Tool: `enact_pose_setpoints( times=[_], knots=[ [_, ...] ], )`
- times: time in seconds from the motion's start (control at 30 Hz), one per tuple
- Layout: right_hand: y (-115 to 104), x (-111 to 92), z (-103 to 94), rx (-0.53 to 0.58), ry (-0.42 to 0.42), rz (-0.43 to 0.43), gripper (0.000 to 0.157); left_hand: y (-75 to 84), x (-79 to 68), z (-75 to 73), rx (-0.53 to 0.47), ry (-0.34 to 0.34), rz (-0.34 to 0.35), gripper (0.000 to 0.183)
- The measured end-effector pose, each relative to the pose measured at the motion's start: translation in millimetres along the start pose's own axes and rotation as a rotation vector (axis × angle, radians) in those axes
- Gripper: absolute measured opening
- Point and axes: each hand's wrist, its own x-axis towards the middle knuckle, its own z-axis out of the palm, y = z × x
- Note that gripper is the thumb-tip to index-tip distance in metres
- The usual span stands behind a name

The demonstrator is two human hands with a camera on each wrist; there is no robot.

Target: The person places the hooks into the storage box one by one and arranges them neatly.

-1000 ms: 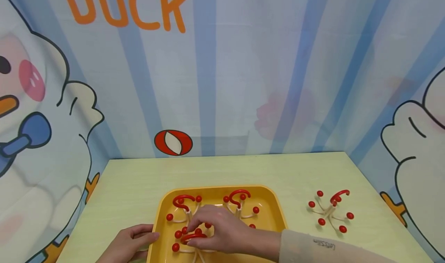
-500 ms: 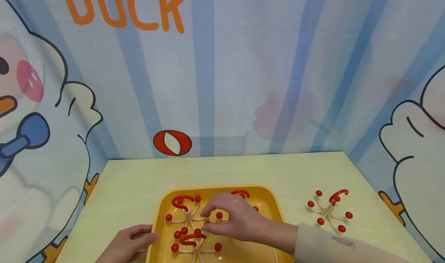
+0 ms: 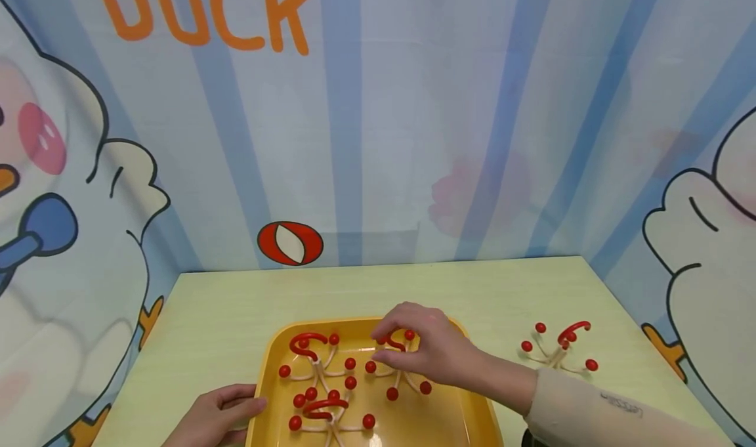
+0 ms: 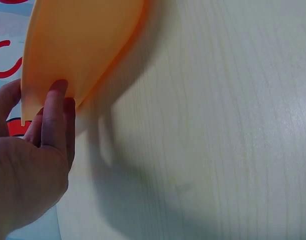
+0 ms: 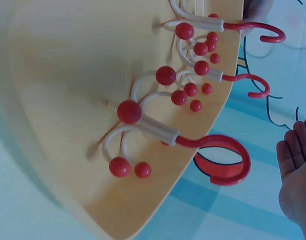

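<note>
Three white multi-arm hangers with red ball tips and red top hooks stand in a yellow tray (image 3: 437, 421): one back left (image 3: 317, 367), one front left (image 3: 332, 426), one back right (image 3: 403, 376). My left hand (image 3: 209, 415) grips the tray's left rim; in the left wrist view its fingers (image 4: 54, 115) lie along the outer wall. Over the back right hanger hovers my right hand (image 3: 434, 345), thumb and fingers apart, hiding part of its red hook. That hand (image 5: 298, 175) appears at the right wrist view's edge, away from the nearest hanger's red hook (image 5: 245, 155).
A fourth hanger (image 3: 555, 356) stands on the pale wooden table (image 3: 502, 296), right of the tray; my right sleeve (image 3: 590, 407) crosses in front of it. Behind the table hangs a striped blue cloth (image 3: 384, 138). Something dark (image 3: 531, 439) shows under the right forearm.
My right hand has left the front left hanger and moved right and back to the back right hanger, its fingers spreading. The left hand keeps its hold on the rim.
</note>
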Motion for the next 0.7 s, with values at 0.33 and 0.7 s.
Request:
enact_pose_setpoints(
  times=[0.33, 0.7],
  knots=[
    [6, -15, -29.1, -0.106, -0.022, 0.182, 0.020, -3.4, 5.7, -3.5, -0.007, -0.025, -0.023, 0.078],
    [24, -44, -63.2, -0.242, 0.029, 0.264, 0.024, -2.7, 7.2, -1.9, 0.014, -0.008, -0.015, 0.081]
  ],
)
